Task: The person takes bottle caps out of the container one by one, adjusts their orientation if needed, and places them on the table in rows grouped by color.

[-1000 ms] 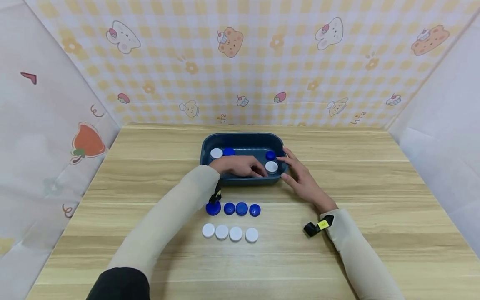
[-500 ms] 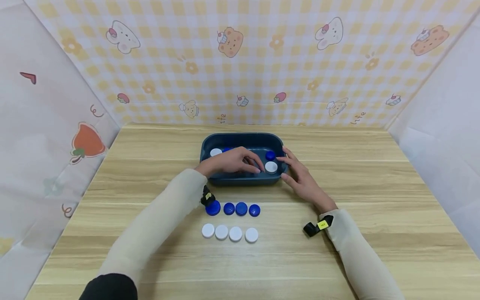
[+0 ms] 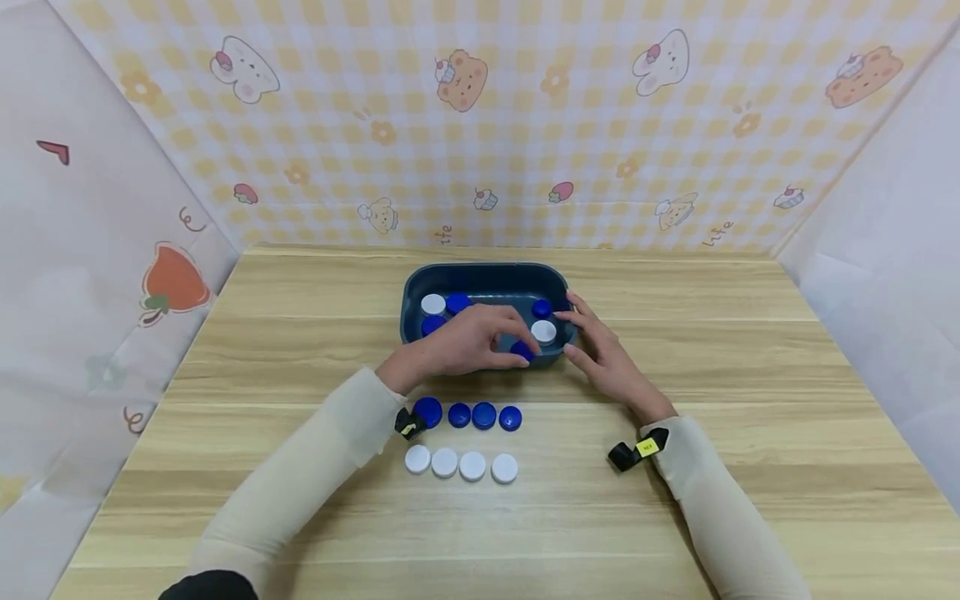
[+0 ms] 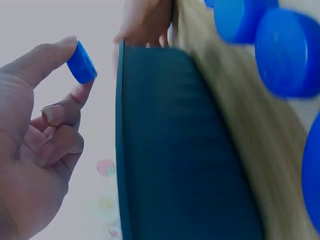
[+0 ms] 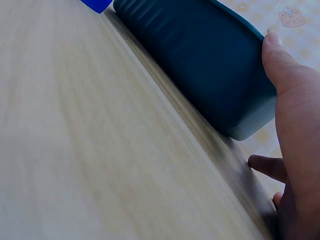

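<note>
My left hand [image 3: 480, 337] pinches a blue bottle cap [image 4: 81, 64] between thumb and index finger, above the front wall of a dark teal plastic box [image 3: 487, 270]. In the left wrist view that cap is tilted, above the box's rim, with the other fingers curled below. My right hand [image 3: 611, 362] holds the box's right end, fingers over the rim and thumb at the front corner. Inside the box a white cap [image 3: 543, 332] and a small blue cap [image 3: 542, 308] lie at the right. Another white cap [image 3: 432, 305] and two blue caps [image 3: 458, 303] lie at the left.
On the wooden table [image 3: 675, 517], in front of the box, several blue caps [image 3: 483, 416] form a row. Nearer the person, a row of white caps [image 3: 472, 467] runs alongside. A patterned cloth [image 3: 510, 158] hangs behind the table, with white sheets at both sides.
My left hand has come up from the box's floor and toward the person, with a blue cap now showing in its fingertips. The right hand stays at the box's right end.
</note>
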`<state>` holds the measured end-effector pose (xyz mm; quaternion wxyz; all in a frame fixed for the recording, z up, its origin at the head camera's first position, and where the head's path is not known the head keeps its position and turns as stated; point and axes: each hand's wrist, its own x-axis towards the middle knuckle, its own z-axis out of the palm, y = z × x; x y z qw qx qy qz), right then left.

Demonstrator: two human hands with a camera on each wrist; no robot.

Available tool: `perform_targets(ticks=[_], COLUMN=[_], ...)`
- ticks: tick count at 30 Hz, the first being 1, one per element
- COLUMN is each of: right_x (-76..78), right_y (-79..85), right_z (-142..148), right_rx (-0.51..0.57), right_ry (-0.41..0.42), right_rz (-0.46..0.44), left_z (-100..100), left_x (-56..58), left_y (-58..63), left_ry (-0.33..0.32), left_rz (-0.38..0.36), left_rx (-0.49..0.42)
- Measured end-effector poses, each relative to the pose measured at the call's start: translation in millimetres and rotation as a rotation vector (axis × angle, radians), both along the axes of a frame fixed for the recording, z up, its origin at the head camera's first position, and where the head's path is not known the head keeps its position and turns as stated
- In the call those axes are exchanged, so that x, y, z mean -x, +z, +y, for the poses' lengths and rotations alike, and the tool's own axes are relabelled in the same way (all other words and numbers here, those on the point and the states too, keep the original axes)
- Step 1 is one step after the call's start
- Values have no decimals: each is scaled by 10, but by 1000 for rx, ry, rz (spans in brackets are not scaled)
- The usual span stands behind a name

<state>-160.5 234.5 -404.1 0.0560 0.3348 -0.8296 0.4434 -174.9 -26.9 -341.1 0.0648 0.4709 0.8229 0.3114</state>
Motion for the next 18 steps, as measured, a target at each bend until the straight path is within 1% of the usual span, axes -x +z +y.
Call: perform_targets(ticks=[2, 4, 7, 10, 13, 16, 18], right_x=[0, 3, 6, 6, 5, 1, -5], right_y=[0, 2, 2, 0, -2, 0, -2], right_z=[2, 1, 1, -1, -1, -2, 0], right_rx=[-1, -4, -14, -21, -15, -6, -5], right_ry=[-1, -4, -7, -9, -7, -6, -8], right_rz=[1, 3, -1, -5, -3, -3, -9], left_z=[41, 88, 150, 207, 256, 303, 330], left_x=[-66, -126, -200, -248, -285, -329, -357], left_y=[23, 32, 27, -6, -56, -116, -165], left_ry=[-43, -79, -96, -98, -117, -144, -157], left_rz=[33, 64, 94, 122, 155, 168, 163], left_rx=[9, 36, 84, 130, 178, 237, 275])
